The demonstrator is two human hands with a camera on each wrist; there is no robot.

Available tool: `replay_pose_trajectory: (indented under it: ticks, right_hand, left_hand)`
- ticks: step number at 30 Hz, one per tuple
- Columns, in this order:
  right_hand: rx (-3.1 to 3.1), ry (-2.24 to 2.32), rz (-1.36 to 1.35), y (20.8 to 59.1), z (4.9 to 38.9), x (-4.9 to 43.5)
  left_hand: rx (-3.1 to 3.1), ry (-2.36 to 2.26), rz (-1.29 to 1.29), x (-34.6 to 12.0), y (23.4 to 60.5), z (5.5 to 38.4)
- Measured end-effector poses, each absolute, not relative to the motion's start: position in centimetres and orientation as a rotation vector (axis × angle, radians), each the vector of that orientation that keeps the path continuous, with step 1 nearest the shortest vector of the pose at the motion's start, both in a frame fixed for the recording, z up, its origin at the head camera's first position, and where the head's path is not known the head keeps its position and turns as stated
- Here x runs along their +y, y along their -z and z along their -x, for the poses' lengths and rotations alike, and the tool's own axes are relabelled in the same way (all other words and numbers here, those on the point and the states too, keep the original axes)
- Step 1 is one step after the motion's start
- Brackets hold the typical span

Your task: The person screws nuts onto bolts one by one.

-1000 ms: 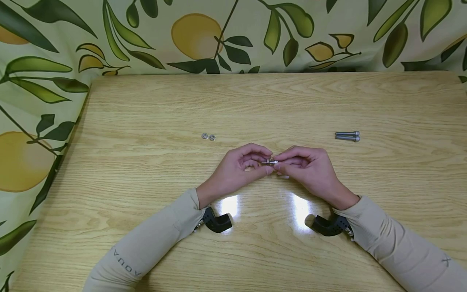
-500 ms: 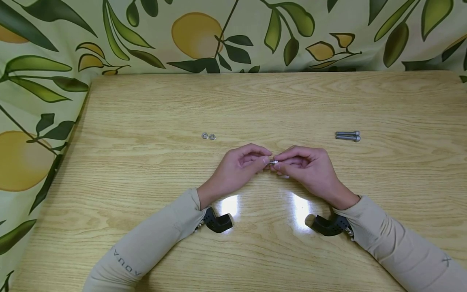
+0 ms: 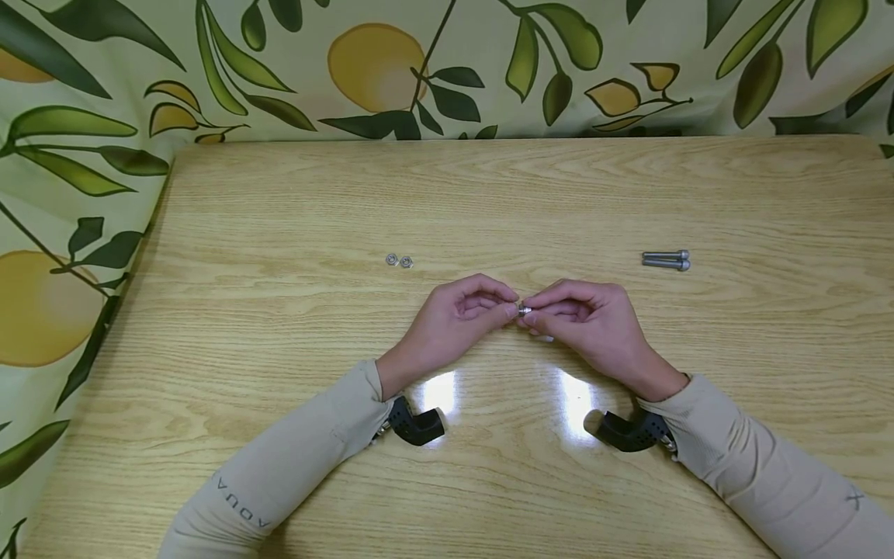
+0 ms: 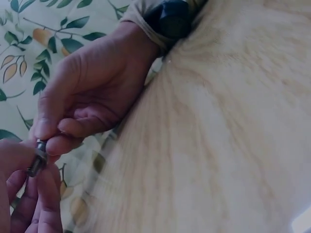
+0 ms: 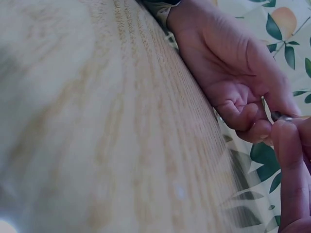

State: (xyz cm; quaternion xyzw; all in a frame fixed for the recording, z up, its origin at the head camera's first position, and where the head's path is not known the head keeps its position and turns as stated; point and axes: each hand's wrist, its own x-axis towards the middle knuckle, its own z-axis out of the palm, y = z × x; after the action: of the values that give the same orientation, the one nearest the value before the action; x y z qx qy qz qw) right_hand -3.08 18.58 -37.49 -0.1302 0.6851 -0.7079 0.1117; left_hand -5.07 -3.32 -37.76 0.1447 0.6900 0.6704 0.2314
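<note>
A small metal bolt [image 3: 524,310] with a nut [image 4: 41,154] around its shaft is held level between both hands above the table. My right hand [image 3: 594,318] pinches one end of the bolt between thumb and fingertips. From the other side, my left hand [image 3: 454,322] has its thumb and forefinger at the nut, covering the bolt's left part in the head view. In the left wrist view the bolt's dark end sticks out between the left fingers. Fingertips hide most of the bolt in the right wrist view.
Two loose nuts [image 3: 400,261] lie beyond the left hand on the wooden table [image 3: 279,202]. Two bolts [image 3: 666,259] lie side by side beyond the right hand. A leaf-patterned cloth [image 3: 377,70] hangs along the back and left edges.
The left thumb has shifted forward over the bolt, hiding the shaft that showed one second ago. The right hand stays in place, and the loose nuts and bolts have not moved.
</note>
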Motion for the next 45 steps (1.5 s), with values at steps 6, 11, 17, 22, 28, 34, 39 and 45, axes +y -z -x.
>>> replay_pose_trajectory:
  ticks: [6, 11, 17, 22, 28, 34, 39, 45]
  right_hand:
    - [2.012, 2.086, 0.393, 37.53, 3.06, 18.54]
    - [2.01, 2.088, 0.403, 37.57, 3.09, 18.6]
    - [1.996, 2.111, 0.43, 37.6, 3.09, 18.6]
    - [2.007, 2.093, 0.407, 37.49, 3.17, 18.57]
    - [1.977, 2.124, 0.42, 37.56, 3.15, 18.59]
    - [1.973, 2.134, 0.422, 37.54, 3.15, 18.58]
    - [2.021, 2.103, 0.395, 37.44, 3.1, 18.54]
    - [2.12, 2.023, 0.373, 37.48, 3.07, 18.5]
  left_hand:
    - [1.878, -1.867, -0.412, -3.34, 37.67, 5.06]
    - [1.899, -1.838, -0.406, -3.27, 37.64, 4.96]
    - [1.901, -1.859, -0.452, -3.31, 37.68, 4.95]
    - [1.973, -1.821, -0.409, -3.18, 37.39, 4.91]
    - [1.914, -1.854, -0.461, -3.22, 37.44, 4.91]
    - [1.919, -1.837, -0.464, -3.29, 37.44, 4.9]
    - [1.965, -1.803, -0.413, -3.15, 37.5, 4.86]
    - [1.934, -1.881, -0.431, -3.17, 37.68, 4.96]
